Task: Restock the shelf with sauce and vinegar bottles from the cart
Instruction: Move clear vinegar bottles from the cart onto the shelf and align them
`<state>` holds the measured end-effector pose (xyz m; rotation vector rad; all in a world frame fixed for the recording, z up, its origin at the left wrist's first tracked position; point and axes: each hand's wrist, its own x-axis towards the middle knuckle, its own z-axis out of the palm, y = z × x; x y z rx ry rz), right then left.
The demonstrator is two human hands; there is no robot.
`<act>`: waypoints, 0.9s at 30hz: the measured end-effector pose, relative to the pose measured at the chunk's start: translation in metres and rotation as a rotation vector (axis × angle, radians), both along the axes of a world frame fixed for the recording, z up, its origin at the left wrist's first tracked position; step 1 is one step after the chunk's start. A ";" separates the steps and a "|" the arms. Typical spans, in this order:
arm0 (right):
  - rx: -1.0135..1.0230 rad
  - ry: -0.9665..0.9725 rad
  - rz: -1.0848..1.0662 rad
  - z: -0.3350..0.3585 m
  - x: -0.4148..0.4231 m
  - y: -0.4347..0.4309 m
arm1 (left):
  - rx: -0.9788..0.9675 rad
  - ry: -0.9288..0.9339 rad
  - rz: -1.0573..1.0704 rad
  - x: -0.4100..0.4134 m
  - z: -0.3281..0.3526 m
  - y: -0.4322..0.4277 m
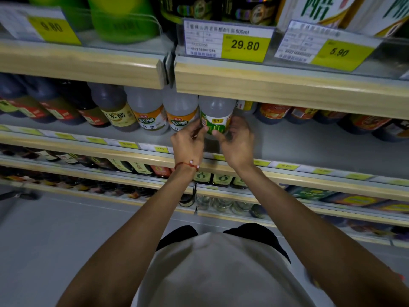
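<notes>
Green-labelled bottle: a clear plastic bottle of colourless liquid is held upright on the shelf between both hands; its top is hidden behind the upper shelf edge.
Left hand: its fingers are curled against the left side of the green and white label, gripping the bottle; a red bracelet is worn at the wrist.
Right hand: the bottle is gripped from the right, with the thumb laid on the label front.
Orange-labelled bottles: two clear bottles of colourless liquid are stood just left of the left fingers, the nearer one just beside the held bottle.
Dark bottles: a row of dark-filled bottles with red labels is seen further left of the fingers; more dark bottles are ranged right of the right fingers.
Shelf: a smooth grey board is edged in pale wood grain, with yellow price strips along the front.
Price tag: a white and yellow card marked 29.80 is fixed above the fingers.
Floor: plain grey flooring is seen below and left of the arms.
</notes>
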<state>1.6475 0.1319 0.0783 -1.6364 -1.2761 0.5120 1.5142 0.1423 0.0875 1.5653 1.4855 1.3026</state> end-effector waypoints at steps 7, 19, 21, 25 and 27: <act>-0.015 0.023 -0.030 -0.005 -0.001 0.001 | -0.006 0.006 -0.037 -0.005 0.003 0.000; -0.099 -0.093 -0.031 0.012 -0.008 -0.020 | -0.078 0.005 -0.147 -0.017 0.009 -0.004; -0.138 -0.194 -0.072 0.021 -0.014 -0.034 | -0.085 0.036 -0.143 -0.027 0.016 -0.012; -0.144 -0.440 -0.096 0.045 -0.036 -0.061 | -0.067 0.296 -0.197 -0.060 0.028 -0.028; -0.108 -0.554 -0.041 0.052 -0.047 -0.070 | -0.008 0.531 -0.226 -0.080 0.036 -0.036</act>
